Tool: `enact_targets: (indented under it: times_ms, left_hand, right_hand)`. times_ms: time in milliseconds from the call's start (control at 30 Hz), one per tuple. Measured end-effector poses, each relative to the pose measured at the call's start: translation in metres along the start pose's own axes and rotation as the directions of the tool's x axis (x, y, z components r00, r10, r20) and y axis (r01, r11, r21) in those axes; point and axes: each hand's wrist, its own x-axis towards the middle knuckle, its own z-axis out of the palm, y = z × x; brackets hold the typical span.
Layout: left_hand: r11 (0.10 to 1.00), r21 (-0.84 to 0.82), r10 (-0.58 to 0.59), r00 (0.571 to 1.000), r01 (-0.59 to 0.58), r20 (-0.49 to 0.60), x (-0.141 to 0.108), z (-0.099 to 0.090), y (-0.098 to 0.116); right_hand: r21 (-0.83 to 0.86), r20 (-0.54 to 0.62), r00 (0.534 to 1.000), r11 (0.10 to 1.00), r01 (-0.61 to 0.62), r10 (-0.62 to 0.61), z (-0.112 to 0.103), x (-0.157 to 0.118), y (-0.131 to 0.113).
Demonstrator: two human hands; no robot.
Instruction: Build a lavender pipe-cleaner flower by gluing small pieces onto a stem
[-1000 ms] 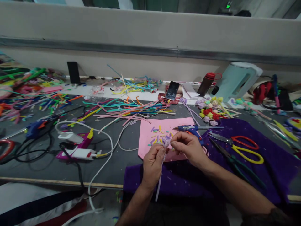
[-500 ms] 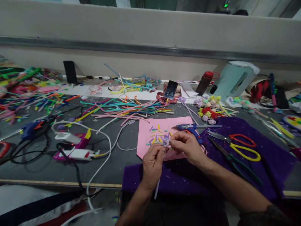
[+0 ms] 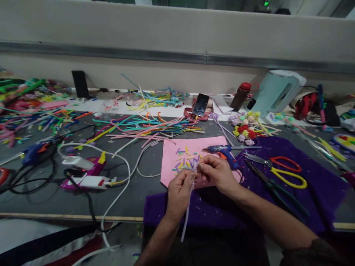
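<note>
Watching from here, I see the left hand (image 3: 181, 192) and right hand (image 3: 217, 173) both pinching the small fuzzy lilac flower (image 3: 195, 165) above the pink rectangular sheet (image 3: 169, 155), and too hard a tug by the right fingertips could pull its loops loose.

A pale wall (image 3: 172, 29) rises behind the dark grey table (image 3: 111, 203), crossed by a metal rail (image 3: 122, 54). A light wooden strip (image 3: 69, 217) lines the table's near edge. Above the wall, a small green light (image 3: 266, 3) glows in the dim room beyond.
</note>
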Motion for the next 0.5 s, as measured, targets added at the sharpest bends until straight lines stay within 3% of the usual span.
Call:
enact_targets:
  times_ms: [167, 300, 500]
  left_hand:
    - [0.999, -0.031, -0.016, 1.000, 0.016, 0.002, -0.0003, 0.0007, 0.0018]
    - [0.984, -0.145, -0.103, 0.995, 0.102, -0.001, 0.0005, 0.0015, -0.0006]
    - [0.821, -0.494, -0.296, 0.953, 0.287, 0.061, 0.0065, 0.0019, -0.0011]
  right_hand:
    - [0.039, 0.000, 1.000, 0.999, 0.001, -0.001, 0.0028, 0.0000, 0.0035]
    - [0.038, -0.041, 0.999, 0.999, 0.007, -0.006, 0.0032, 0.0008, 0.0019]
    - [0.032, -0.103, 0.995, 0.999, 0.007, -0.004, -0.0010, 0.0006, -0.0033]
